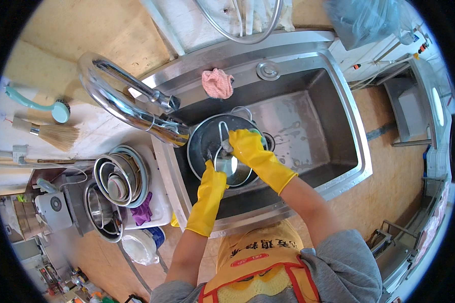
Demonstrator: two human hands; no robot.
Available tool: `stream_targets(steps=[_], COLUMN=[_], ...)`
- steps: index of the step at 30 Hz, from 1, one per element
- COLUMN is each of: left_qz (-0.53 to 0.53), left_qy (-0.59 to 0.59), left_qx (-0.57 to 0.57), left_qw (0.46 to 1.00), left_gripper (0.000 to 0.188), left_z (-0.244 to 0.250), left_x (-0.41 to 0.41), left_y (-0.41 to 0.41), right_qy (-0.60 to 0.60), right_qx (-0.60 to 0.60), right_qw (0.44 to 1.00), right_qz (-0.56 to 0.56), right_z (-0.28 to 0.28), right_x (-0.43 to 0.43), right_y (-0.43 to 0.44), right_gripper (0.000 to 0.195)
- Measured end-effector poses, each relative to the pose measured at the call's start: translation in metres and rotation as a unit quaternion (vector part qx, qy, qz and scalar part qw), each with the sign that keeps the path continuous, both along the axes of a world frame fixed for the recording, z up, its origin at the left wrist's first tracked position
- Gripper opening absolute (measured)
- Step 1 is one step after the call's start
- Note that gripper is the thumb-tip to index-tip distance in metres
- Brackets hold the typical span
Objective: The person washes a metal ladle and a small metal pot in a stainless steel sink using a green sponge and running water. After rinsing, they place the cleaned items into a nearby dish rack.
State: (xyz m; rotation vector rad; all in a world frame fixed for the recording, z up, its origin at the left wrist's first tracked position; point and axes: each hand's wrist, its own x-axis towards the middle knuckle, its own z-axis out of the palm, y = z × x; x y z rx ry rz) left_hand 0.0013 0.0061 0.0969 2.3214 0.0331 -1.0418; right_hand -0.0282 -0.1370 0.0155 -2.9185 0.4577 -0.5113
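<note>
Both hands wear yellow rubber gloves and work over a large metal pot (198, 130) that stands in a stainless steel sink (350, 110). My left hand (213, 178) grips the rim of a smaller shiny metal pan (233, 166) held tilted inside the pot. In my right hand (246, 146) is a grey scouring pad (226, 145), touching the pan near its upper edge. A wire loop handle (223, 128) rises just beyond the pad. Something green shows partly behind the right glove; what it is cannot be told. The fingertips of both hands are partly hidden.
A chrome faucet (127, 110) arches over the sink's left side. On the back ledge lie a pink cloth (217, 84) and a round metal drain cover (268, 71). Stacked metal bowls (113, 180), a purple glove (142, 210) and a white bucket (139, 246) stand left. Brushes (57, 134) hang on the wall.
</note>
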Motion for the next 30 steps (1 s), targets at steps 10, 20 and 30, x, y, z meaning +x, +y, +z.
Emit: stream_targets(steps=[10, 20, 30], left_qz=[0.312, 0.007, 0.240], left_qy=[-0.057, 0.047, -0.013], left_qx=[-0.299, -0.254, -0.326], left_qw=[0.900, 0.966, 0.914], left_gripper=[0.067, 0.064, 0.052], left_z=[-0.046, 0.007, -0.039], left_x=[-0.022, 0.019, -0.008], left_y=[-0.009, 0.020, 0.001], right_qy=[-0.081, 0.138, -0.062], right_qx=[0.764, 0.055, 0.359], right_qw=[0.535, 0.982, 0.916], right_qz=[-0.351, 0.119, -0.169], right_z=[-0.007, 0.071, 0.067], right_x=[-0.011, -0.010, 0.003], right_y=[0.041, -0.046, -0.009], right_gripper=[0.029, 0.027, 0.037])
